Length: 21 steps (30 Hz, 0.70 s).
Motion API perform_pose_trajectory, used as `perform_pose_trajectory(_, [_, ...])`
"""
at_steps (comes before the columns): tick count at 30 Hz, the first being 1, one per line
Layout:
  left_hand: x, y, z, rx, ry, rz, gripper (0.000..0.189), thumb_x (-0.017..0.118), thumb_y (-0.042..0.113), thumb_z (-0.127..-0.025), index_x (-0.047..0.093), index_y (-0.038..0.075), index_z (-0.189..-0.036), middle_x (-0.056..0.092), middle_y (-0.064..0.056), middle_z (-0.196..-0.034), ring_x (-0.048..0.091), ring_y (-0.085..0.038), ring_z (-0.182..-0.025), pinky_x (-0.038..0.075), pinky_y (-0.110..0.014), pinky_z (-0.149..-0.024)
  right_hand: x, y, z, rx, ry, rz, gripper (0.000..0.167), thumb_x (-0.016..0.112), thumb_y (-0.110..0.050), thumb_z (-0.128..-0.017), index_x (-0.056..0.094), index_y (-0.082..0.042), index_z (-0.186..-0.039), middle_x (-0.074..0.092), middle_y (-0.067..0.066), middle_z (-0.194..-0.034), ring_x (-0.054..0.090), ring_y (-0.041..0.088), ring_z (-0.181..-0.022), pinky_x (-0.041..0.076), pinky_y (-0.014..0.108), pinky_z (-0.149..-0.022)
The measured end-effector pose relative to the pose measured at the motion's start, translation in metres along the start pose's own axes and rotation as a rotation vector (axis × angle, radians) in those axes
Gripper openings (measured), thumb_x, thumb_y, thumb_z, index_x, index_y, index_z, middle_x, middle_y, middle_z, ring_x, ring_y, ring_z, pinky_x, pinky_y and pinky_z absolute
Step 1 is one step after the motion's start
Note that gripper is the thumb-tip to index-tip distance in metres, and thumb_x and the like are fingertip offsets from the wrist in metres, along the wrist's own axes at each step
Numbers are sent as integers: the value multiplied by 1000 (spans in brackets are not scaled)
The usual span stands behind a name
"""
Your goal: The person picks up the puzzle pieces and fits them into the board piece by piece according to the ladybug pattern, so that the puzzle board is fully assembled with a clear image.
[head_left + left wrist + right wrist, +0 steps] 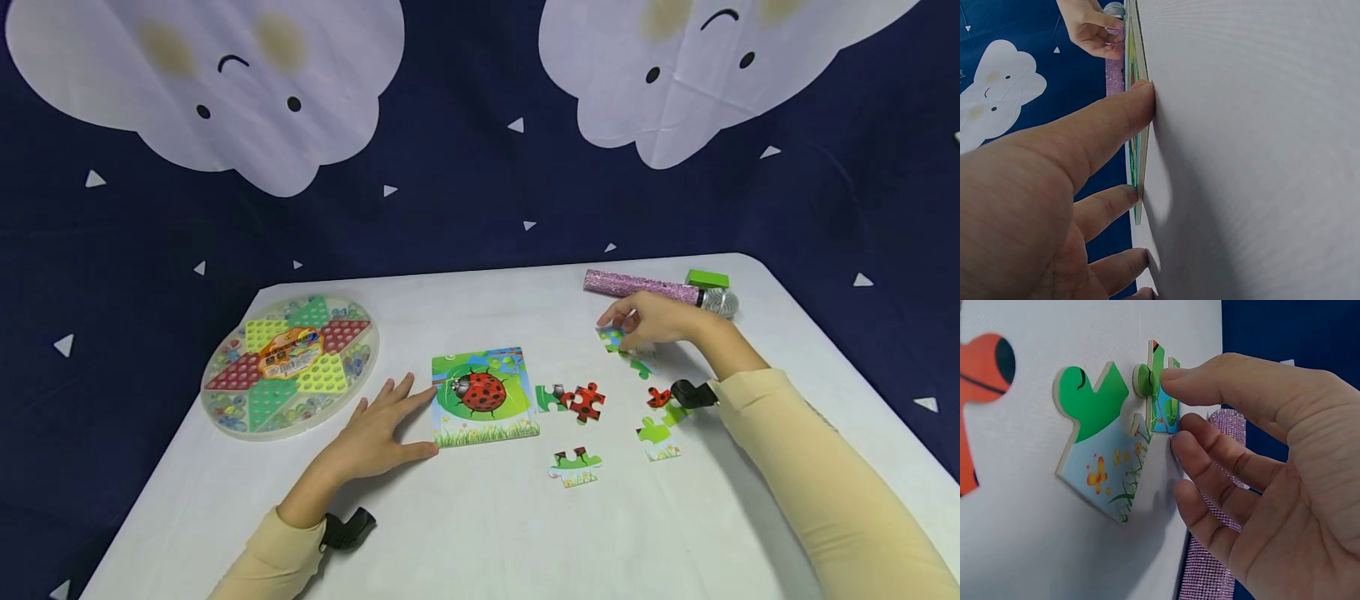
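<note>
A square ladybug puzzle board (486, 398) lies on the white table. My left hand (375, 435) rests beside it with spread fingers, thumb and index finger touching its left edge. Farther right, my right hand (654, 318) pinches a blue-and-green puzzle piece (611, 337) between thumb and fingers. In the right wrist view the thumb overlaps this piece (1159, 403). Just nearer lies a green-and-white piece with flowers (1100, 444). Red spotted pieces (588, 403), a grassy piece (576, 470) and a light green piece (657, 437) lie scattered between and below the hands.
A round Chinese checkers set (262, 404) with marbles stands at the left of the table. Behind my right hand lie a pink glittery microphone (637, 284) and a green block (707, 279). A dark blue cloud-patterned cloth (465, 167) hangs at the back.
</note>
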<state>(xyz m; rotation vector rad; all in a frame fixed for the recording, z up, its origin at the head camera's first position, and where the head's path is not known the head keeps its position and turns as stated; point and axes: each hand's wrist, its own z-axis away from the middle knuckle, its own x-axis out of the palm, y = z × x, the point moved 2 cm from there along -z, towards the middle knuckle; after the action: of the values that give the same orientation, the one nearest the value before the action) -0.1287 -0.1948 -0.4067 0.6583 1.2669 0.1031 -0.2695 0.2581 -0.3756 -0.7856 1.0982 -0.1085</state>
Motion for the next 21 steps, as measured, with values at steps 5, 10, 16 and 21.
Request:
perform_pose_trajectory(5, [1, -1, 0, 3, 11, 8, 87, 82, 52, -90, 46, 23, -165, 24, -24, -177, 15, -57, -163, 10, -86, -121, 0, 1, 1, 1, -2, 1, 43, 83, -3, -86, 75, -2, -128, 71, 20, -125, 64, 25, -103, 54, 36, -86])
perform_pose_trajectory(10, [0, -1, -1, -2, 2, -6, 88, 81, 53, -92, 44, 24, -166, 23, -23, -177, 15, -55, -163, 10, -85, -122, 1, 0, 2, 7, -7, 0, 45, 81, 0, -84, 74, 0, -129, 70, 22, -128, 64, 27, -103, 53, 34, -86])
perform_pose_trajectory(16, [5, -10, -3, 54, 43, 23, 88, 77, 65, -90, 46, 31, -165, 25, -24, -177, 16, -59, -161, 10, -89, -118, 2, 2, 0, 22, -5, 3, 46, 82, 0, -84, 74, -1, -130, 69, 20, -126, 60, 24, -99, 52, 33, -82])
perform_pose_trajectory(21, [2, -5, -1, 21, 18, 18, 88, 80, 59, -90, 46, 28, -165, 24, -22, -177, 15, -57, -163, 9, -87, -120, 2, 2, 1, 20, -3, 12, 49, 83, -1, -84, 73, -1, -132, 70, 19, -123, 58, 23, -96, 50, 32, -79])
